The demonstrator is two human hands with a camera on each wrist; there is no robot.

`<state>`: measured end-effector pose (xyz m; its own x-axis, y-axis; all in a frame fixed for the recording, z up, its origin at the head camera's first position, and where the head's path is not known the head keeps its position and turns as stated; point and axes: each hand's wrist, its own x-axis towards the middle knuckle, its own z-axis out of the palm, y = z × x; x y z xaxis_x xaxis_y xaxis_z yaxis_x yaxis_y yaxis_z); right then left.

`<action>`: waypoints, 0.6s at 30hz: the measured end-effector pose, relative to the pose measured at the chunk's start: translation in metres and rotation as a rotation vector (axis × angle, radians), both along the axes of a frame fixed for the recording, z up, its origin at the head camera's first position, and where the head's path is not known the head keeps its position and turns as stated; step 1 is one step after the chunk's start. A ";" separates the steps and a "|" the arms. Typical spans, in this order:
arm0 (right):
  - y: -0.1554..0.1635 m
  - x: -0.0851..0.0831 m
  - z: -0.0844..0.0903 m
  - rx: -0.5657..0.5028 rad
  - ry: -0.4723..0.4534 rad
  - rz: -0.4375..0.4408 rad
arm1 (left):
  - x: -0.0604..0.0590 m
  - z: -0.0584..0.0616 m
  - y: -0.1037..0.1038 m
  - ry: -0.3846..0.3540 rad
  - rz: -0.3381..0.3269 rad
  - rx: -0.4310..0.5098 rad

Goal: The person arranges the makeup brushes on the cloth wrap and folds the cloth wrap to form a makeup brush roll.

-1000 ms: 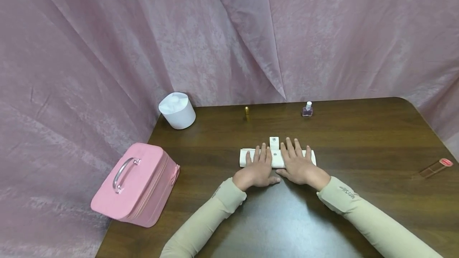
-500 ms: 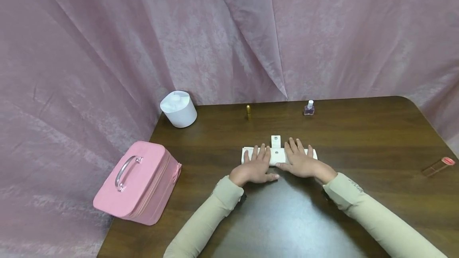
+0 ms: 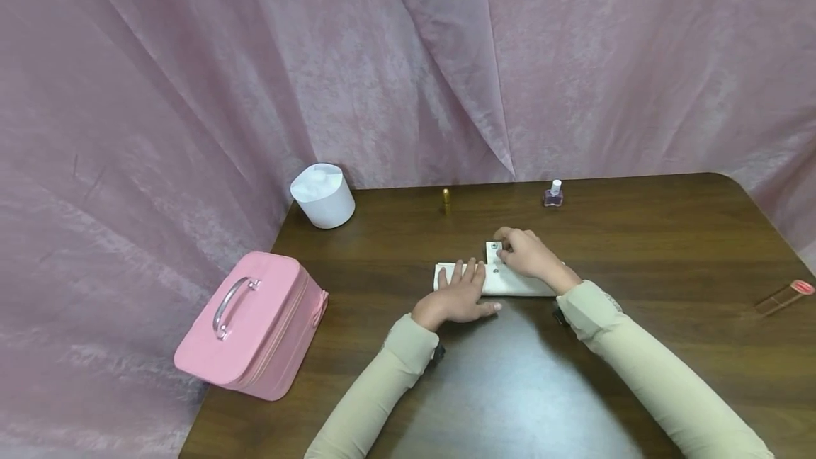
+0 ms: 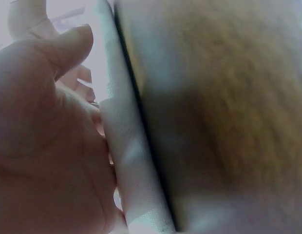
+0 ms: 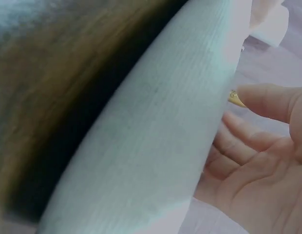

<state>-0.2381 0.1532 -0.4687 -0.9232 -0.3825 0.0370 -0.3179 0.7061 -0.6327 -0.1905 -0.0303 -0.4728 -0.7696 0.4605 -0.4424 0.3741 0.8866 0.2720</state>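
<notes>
Midway across the dark brown wooden table (image 3: pixel 637 246), nearer its far edge, lies the white rolled fabric pouch with a snap strap (image 3: pixel 510 283). Left hand (image 3: pixel 457 296) presses flat on the roll's left part, fingers straight. Right hand (image 3: pixel 525 255) curls its fingers around the snap strap (image 3: pixel 492 252) at the roll's far side.

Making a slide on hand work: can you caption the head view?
Left hand presses the folded white pouch flat while right hand pinches its snap flap on the brown table.
</notes>
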 end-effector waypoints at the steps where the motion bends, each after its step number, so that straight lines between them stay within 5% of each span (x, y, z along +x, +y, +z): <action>1: 0.000 -0.002 0.000 -0.006 0.002 0.000 | 0.000 0.000 0.000 0.006 0.000 0.007; 18: 0.007 0.004 -0.005 -0.070 0.126 0.063 | -0.002 0.000 0.002 0.224 -0.001 -0.033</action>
<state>-0.2342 0.1600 -0.4735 -0.8838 -0.4318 0.1800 -0.4403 0.6378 -0.6319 -0.1928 -0.0287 -0.4726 -0.8498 0.4497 -0.2751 0.4231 0.8931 0.1529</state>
